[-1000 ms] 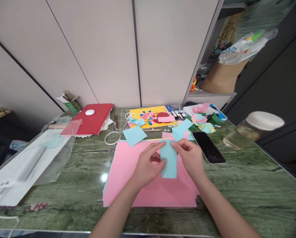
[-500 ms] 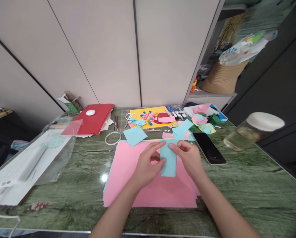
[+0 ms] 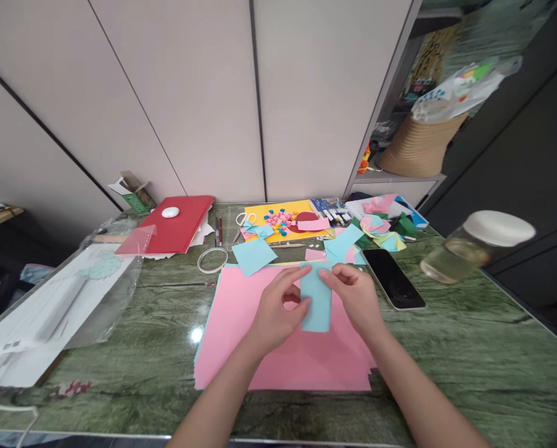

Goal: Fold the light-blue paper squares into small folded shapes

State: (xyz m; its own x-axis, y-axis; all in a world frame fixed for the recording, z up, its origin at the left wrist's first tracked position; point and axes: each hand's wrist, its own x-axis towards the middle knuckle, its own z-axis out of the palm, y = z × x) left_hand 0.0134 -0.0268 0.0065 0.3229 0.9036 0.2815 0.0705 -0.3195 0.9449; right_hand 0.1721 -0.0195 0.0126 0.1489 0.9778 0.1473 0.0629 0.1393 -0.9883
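A narrow light blue paper rectangle [image 3: 316,305] is held upright between my two hands over a stack of pink sheets [image 3: 278,367]. My left hand [image 3: 280,308] grips its left side, with the index fingertip near the top edge and the thumb lower down. At the upper right edge, my right hand [image 3: 355,289] pinches the paper between thumb and curled fingers. Behind the stack lies a light blue square [image 3: 254,256], and loose blue pieces [image 3: 344,242] lie farther right.
Past the stack are white scissors [image 3: 245,219], a tape roll [image 3: 212,260] and a yellow sheet [image 3: 259,211] with small coloured balls. To the right are a black phone [image 3: 394,279] and a lidded jar [image 3: 465,252]. A red folder [image 3: 180,227] lies back left.
The light blue paper has shifted very slightly left. Both hands keep nearly the same hold on it.
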